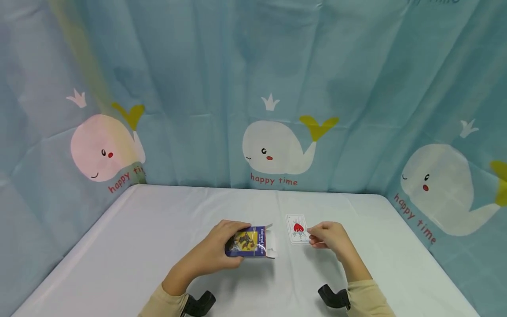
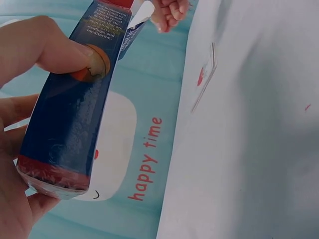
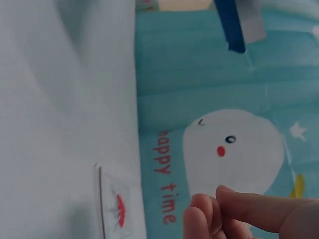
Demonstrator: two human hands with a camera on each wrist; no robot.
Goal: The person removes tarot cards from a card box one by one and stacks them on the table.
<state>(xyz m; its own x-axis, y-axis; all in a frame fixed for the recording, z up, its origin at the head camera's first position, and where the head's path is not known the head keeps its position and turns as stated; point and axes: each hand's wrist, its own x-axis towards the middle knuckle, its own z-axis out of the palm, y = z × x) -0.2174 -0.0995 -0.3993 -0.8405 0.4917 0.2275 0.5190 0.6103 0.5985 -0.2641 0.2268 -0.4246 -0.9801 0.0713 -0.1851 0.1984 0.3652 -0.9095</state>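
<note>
My left hand (image 1: pixel 215 248) grips a blue and yellow tarot card box (image 1: pixel 247 242) above the table, thumb on one narrow side and fingers on the other. At the box's right end the white flaps (image 1: pixel 270 242) stick out, unfastened; its inside is hidden. To the right, what looks like a thin stack of tarot cards (image 1: pixel 294 220) lies face up, the top one showing a red heart pierced by swords. My right hand (image 1: pixel 330 237) hovers just beside and above the cards, its fingers (image 3: pixel 259 211) curled with the tips close together and nothing visible between them.
A white cloth covers the table (image 1: pixel 158 229). Behind it and at the sides hangs a blue curtain (image 1: pixel 198 145) printed with whales. Black wrist mounts (image 1: pixel 200 304) show below both sleeves.
</note>
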